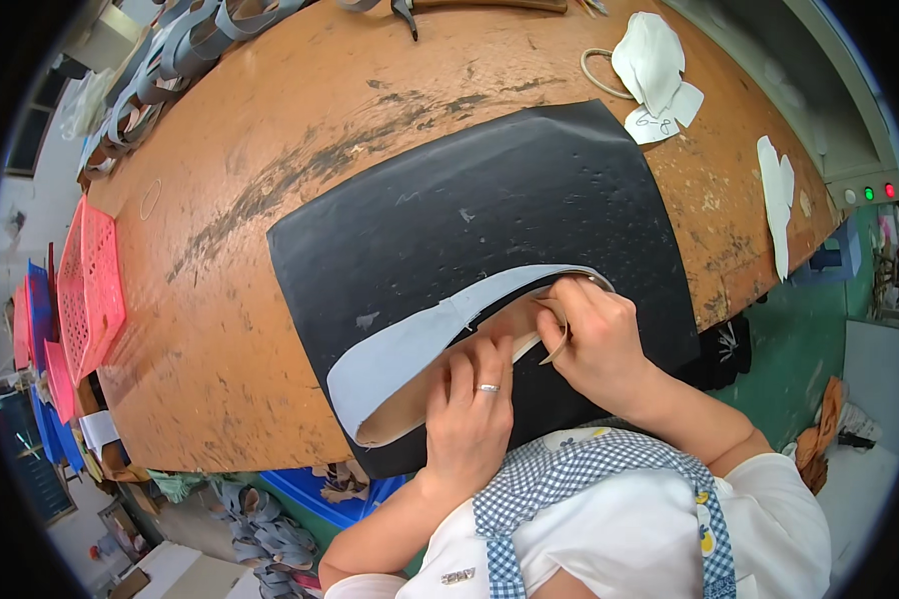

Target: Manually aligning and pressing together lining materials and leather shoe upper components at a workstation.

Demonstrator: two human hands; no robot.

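A light blue-grey shoe upper (398,361) with a tan lining stands on its edge on a black mat (469,200), forming a long loop. My left hand (469,424), a ring on one finger, reaches into the near side of the loop. Its bent fingers press on the lining, and the thumb is hidden. At the loop's right end my right hand (599,344) pinches the upper's edge between thumb and fingers. A thin beige strip (561,344) hangs in a curve beside that thumb.
The mat lies on a worn brown table (230,329). White pattern pieces (651,65) lie at the far right, another white piece (775,205) nearer. A hammer (489,5) is at the far edge. Grey-blue uppers (190,60) pile far left; a pink basket (95,290) stands at the left edge.
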